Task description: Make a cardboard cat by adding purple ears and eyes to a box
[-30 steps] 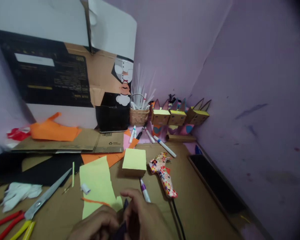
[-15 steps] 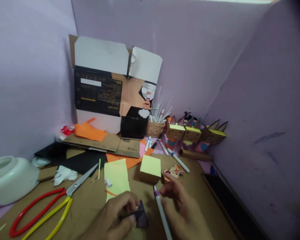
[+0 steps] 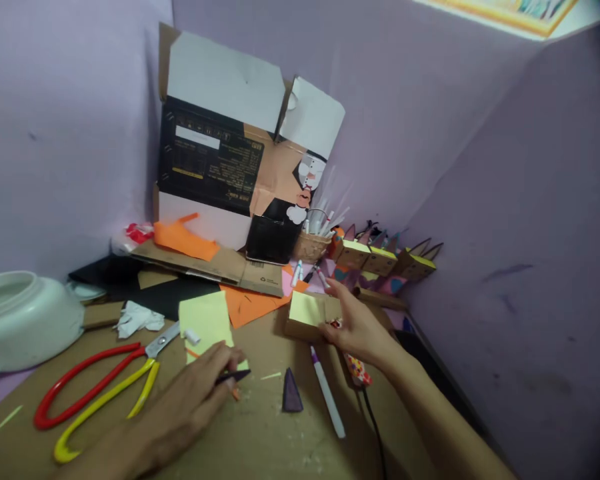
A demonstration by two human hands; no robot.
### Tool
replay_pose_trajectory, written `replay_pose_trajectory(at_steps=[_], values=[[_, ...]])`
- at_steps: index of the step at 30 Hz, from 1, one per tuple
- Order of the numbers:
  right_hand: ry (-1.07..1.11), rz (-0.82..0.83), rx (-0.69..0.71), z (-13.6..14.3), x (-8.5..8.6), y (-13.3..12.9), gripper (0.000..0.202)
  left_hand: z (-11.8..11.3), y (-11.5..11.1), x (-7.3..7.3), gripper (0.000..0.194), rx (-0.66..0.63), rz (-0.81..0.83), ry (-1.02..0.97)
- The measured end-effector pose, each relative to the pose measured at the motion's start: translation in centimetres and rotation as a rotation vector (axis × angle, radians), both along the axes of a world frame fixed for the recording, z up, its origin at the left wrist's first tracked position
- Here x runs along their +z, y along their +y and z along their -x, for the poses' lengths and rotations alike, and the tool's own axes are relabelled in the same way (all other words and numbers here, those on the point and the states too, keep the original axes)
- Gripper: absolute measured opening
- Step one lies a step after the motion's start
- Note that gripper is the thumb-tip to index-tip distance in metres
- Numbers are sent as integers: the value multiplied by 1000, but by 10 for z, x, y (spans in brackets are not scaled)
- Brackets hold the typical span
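Note:
My left hand (image 3: pixel 200 390) rests low over the table, its fingers pinching a dark purple triangle (image 3: pixel 234 375) of paper or card. Another purple triangle (image 3: pixel 292 393) lies flat between my hands. My right hand (image 3: pixel 357 323) is curled around a patterned glue gun (image 3: pixel 359 371), hiding most of its body; its cord runs toward me. Right beside the thumb sits a small cardboard box (image 3: pixel 305 313) with a pale yellow top. A white marker with a purple tip (image 3: pixel 329 393) lies in front of the box.
Large scissors (image 3: pixel 153 363) with red and yellow handles lie at left, near a pale green pot (image 3: pixel 30 327) and crumpled tissue (image 3: pixel 139 320). Yellow paper (image 3: pixel 207 317) lies behind my left hand. A flattened carton (image 3: pixel 210 160) leans on the wall, beside a basket (image 3: pixel 311 247) and eared box figures (image 3: pixel 380 261).
My right hand has moved forward from beside the marker onto the glue gun. My left hand has shifted left, and a purple triangle now lies on the table. The view has tilted.

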State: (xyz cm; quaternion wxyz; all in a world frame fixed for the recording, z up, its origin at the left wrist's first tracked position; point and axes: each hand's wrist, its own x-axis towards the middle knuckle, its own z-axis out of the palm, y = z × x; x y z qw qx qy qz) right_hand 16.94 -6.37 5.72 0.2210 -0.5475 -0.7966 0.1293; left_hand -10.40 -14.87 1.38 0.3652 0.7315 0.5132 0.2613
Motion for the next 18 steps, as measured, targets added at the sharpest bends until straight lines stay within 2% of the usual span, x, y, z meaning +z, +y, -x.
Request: replay_pose_trajectory(at_steps=[3, 5, 8, 10, 13, 16, 18], values=[[-92, 53, 109, 9, -5, 10, 86, 5, 1, 2, 12, 161, -46, -107], [-128, 82, 121, 14, -7, 13, 89, 3, 7, 11, 14, 231, -112, -188], [-129, 81, 104, 21, -5, 10, 85, -3, 20, 30, 12, 250, -224, -335], [-90, 47, 113, 27, -2, 1, 86, -8, 29, 44, 9, 291, -234, -461], [-25, 20, 207, 42, 0, -13, 92, -19, 39, 61, 8, 319, -203, -584], [-31, 60, 273, 56, -6, -20, 97, -35, 47, 69, 11, 313, -187, -597], [-38, 112, 273, 57, -11, -21, 101, -44, 53, 68, 12, 312, -132, -589]])
